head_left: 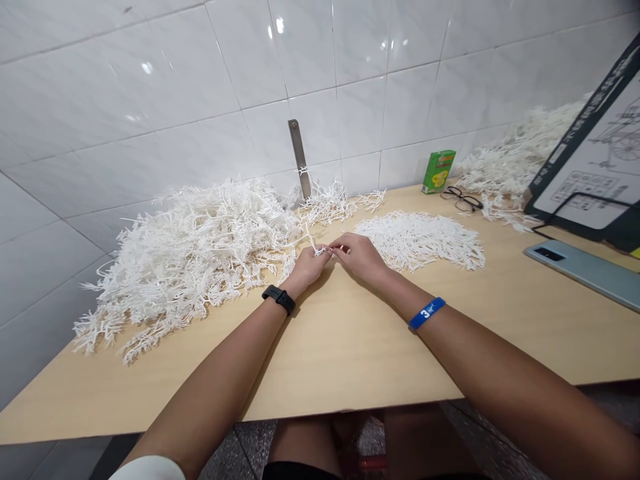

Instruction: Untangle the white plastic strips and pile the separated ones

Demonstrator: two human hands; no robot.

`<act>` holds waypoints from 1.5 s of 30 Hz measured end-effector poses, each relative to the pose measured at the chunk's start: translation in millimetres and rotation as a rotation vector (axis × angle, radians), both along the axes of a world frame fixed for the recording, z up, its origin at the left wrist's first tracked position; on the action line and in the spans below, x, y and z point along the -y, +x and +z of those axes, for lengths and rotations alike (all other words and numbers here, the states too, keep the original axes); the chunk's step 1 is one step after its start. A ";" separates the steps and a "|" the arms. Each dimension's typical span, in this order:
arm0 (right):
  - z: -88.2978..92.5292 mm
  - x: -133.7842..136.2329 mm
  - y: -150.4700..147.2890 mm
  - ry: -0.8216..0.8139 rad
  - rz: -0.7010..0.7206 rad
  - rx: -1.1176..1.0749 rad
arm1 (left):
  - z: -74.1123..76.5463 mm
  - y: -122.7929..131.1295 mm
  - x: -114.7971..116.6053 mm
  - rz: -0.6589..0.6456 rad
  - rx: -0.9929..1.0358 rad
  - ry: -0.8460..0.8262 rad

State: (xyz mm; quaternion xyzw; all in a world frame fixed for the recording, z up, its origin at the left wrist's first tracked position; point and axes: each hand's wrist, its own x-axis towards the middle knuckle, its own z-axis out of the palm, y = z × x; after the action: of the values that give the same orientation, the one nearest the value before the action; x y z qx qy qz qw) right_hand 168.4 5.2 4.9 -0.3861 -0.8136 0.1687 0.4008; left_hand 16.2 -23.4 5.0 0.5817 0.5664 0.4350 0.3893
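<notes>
My left hand (310, 265) is closed around a white branched plastic sprig (310, 235), whose thin stem sticks up past the fingers. Fingertips of my right hand (357, 255) pinch together at the sprig's near end, right beside the left fingertips; the exact bit between them is too small to make out. To the left spreads a big tangled heap of white branched pieces (200, 240). Just beyond my right hand lies a flatter pile of small white pieces (420, 239).
A metal strip (299, 157) leans on the tiled wall behind a smaller white clump (327, 205). Farther right are a green box (439, 171), eyeglasses (463, 199), another white heap (520, 150), a dark printed case (595, 160) and a phone (590, 270). The table's front edge (350, 410) is near my lap.
</notes>
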 end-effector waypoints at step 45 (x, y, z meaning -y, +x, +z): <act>1.2 0.2 -1.5 -0.398 -0.050 -0.221 | 3.1 -0.2 1.9 0.027 0.217 0.036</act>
State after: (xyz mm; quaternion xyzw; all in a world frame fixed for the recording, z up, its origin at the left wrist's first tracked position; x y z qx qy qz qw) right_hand 166.9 5.0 6.1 -0.4567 -0.7057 0.3573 0.4072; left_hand 16.0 -25.3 8.1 0.5303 0.5209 0.5108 0.4319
